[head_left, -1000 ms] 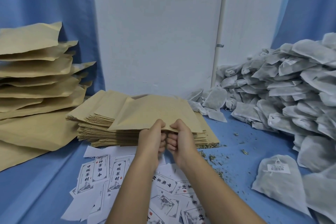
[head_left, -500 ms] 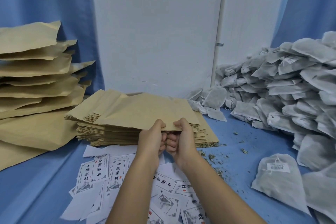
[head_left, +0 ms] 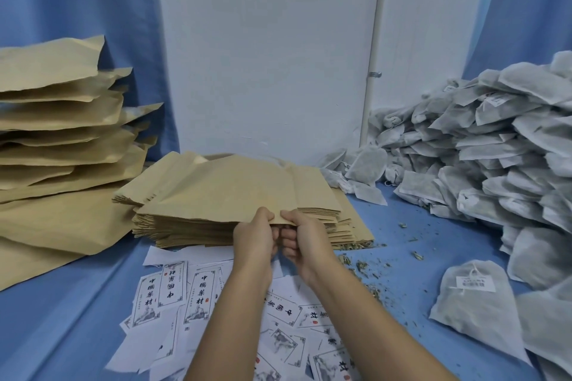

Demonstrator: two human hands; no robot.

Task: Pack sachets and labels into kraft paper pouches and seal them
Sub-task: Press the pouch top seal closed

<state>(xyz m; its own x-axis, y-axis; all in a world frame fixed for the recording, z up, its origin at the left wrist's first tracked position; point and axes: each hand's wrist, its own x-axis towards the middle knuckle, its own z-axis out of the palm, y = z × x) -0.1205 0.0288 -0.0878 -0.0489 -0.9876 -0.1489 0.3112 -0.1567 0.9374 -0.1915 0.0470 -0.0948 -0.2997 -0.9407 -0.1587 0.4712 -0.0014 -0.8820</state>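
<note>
Blue cloth drapes the bench [head_left: 77, 303] where a person's left hand [head_left: 253, 235] and right hand [head_left: 305, 237] meet at the near edge of a kraft pouch [head_left: 229, 192]. Thumbs sit on top and fingers [head_left: 289, 233] curl beneath, both hands pinching its mouth as it lies atop the stack of empty pouches [head_left: 185, 229]. The mouth looks about to be parted. An uneven pull could tear or crease the thin lip and spoil the seal. With the edges below lying flush, a second pouch might lift along with it. A tug could also slide the stack onto the labels [head_left: 173, 284] just in front. Herb crumbs [head_left: 359, 266] nearby could foul the opening, while the sachets [head_left: 495, 145], heaped well apart at right, wait unpacked.
</note>
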